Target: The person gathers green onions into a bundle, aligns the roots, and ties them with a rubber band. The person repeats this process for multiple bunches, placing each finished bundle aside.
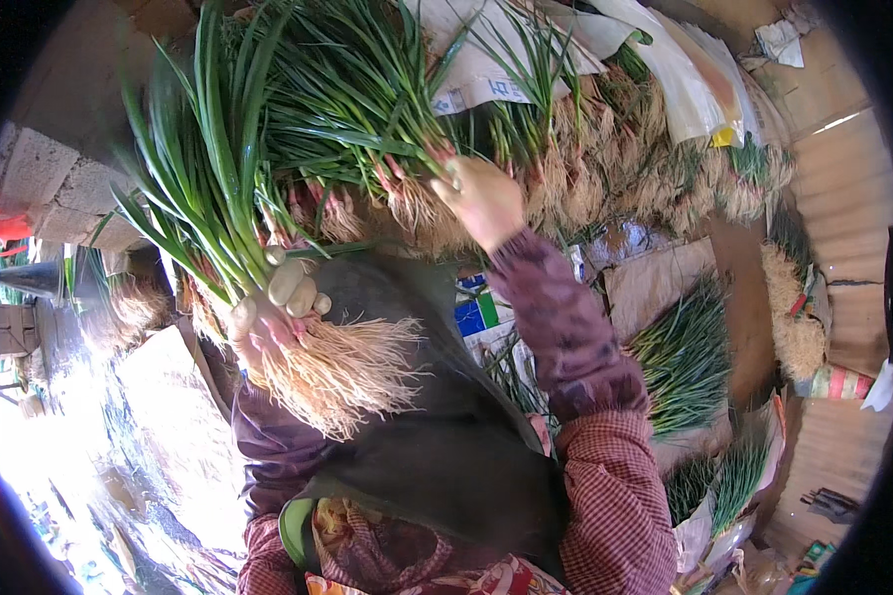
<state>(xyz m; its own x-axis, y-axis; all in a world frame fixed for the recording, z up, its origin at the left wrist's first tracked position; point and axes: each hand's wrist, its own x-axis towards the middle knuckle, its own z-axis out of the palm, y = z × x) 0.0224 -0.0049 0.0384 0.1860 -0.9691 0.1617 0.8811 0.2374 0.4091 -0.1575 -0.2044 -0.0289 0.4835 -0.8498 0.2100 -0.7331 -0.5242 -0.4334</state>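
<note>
My left hand (pixel 286 288), its fingertips in pale covers, is closed around a thick bunch of green garlic (pixel 223 198) just above the roots. The bunch leans with its leaves up and to the left, and its long pale roots (pixel 342 377) spread over my dark apron (pixel 417 446). My right hand (pixel 484 198) reaches to the heap of green garlic (pixel 347 109) ahead of me. Its fingers are closed on a few stalks near their reddish base; the thumb side hides part of the grip.
White sacking (pixel 675 89) lies over the heap's back right, where rooted plants (pixel 585 169) stand in a row. Thin-leaved green bundles (pixel 685 357) rest on cardboard to the right. A block wall (pixel 60 178) stands at the left, beside a glaring sunlit area.
</note>
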